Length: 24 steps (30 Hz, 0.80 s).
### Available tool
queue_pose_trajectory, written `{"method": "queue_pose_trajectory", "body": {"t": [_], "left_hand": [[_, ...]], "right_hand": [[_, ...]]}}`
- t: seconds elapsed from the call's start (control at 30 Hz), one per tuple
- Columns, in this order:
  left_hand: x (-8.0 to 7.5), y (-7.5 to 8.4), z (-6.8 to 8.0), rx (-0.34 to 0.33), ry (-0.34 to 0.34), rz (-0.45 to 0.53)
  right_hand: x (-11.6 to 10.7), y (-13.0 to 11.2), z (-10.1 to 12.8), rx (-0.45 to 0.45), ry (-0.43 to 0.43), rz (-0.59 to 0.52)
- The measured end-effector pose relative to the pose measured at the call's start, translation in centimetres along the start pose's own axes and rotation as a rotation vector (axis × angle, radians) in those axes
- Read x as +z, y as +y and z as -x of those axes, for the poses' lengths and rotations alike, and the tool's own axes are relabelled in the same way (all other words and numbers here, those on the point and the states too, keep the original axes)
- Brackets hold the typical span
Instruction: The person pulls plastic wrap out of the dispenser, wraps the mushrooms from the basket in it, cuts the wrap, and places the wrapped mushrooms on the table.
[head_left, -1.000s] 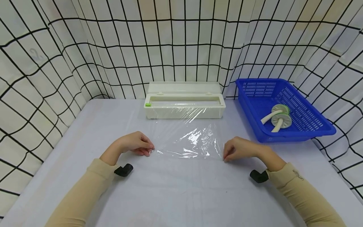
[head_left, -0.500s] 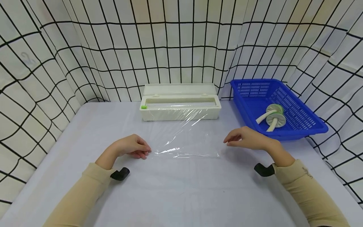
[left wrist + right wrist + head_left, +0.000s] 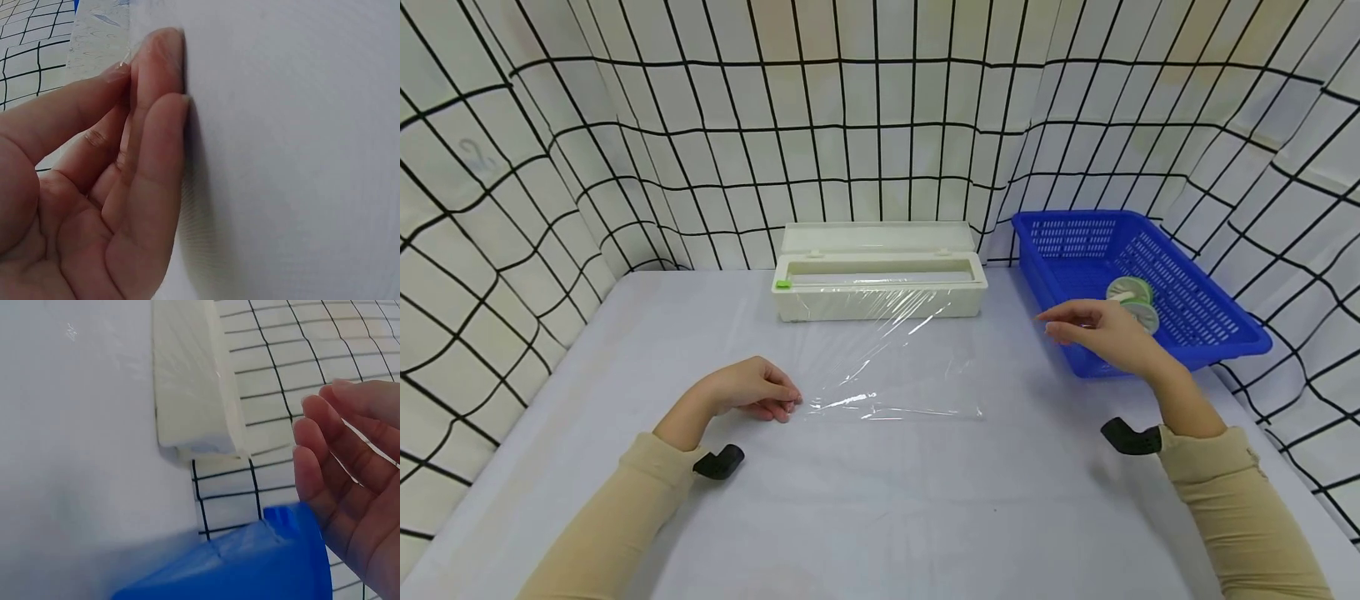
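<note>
Clear plastic wrap (image 3: 880,375) stretches over the table from a white wrap dispenser box (image 3: 880,302) whose lid stands raised at the back. My left hand (image 3: 752,389) pinches the wrap's near left corner between thumb and fingertips, close to the tabletop; the left wrist view shows the film at the fingertips. Raised over the near left rim of a blue basket (image 3: 1052,296), my right hand (image 3: 1101,332) has loosely bent fingers and holds nothing. Two pale mushroom-shaped pieces (image 3: 1133,290) with green edges lie in the basket, partly covered by that hand.
A white cloth covers the table (image 3: 880,517). Black wire grid panels (image 3: 880,125) backed with white sheeting enclose the back and both sides. A small green slider (image 3: 783,284) sits at the dispenser's left end.
My right hand has let go of the wrap's right corner, lifted, and moved right to the basket. My left hand keeps its pinch. The wrap's right side now lies loose on the table.
</note>
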<state>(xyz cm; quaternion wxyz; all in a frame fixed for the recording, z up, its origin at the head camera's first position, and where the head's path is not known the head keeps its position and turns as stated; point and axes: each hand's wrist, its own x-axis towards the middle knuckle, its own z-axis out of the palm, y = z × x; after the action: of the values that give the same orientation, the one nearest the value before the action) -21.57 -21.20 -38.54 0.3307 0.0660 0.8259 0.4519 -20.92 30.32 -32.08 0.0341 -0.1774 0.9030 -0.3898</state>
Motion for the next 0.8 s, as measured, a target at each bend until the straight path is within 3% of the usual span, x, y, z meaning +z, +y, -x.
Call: {"method": "queue_pose_trajectory", "body": {"t": [0.2,0.33,0.5,0.8], "left_hand": [[-0.1,0.0,-0.1,-0.001,0.005,0.003],[-0.1,0.0,-0.2,0.004,0.003,0.001],[-0.1,-0.1,-0.3,0.005,0.005,-0.001],[-0.1,-0.1,-0.2,0.008,0.009,0.001]], "right_hand": [[-2.0,1.5,0.5,-0.025,0.128,-0.071],[-3.5,3.0,0.9,0.033,0.178,-0.110],[-4.9,5.1,0.9,0.129,0.180,-0.157],[-6.6,7.2,0.3,0.323,0.080,0.075]]}}
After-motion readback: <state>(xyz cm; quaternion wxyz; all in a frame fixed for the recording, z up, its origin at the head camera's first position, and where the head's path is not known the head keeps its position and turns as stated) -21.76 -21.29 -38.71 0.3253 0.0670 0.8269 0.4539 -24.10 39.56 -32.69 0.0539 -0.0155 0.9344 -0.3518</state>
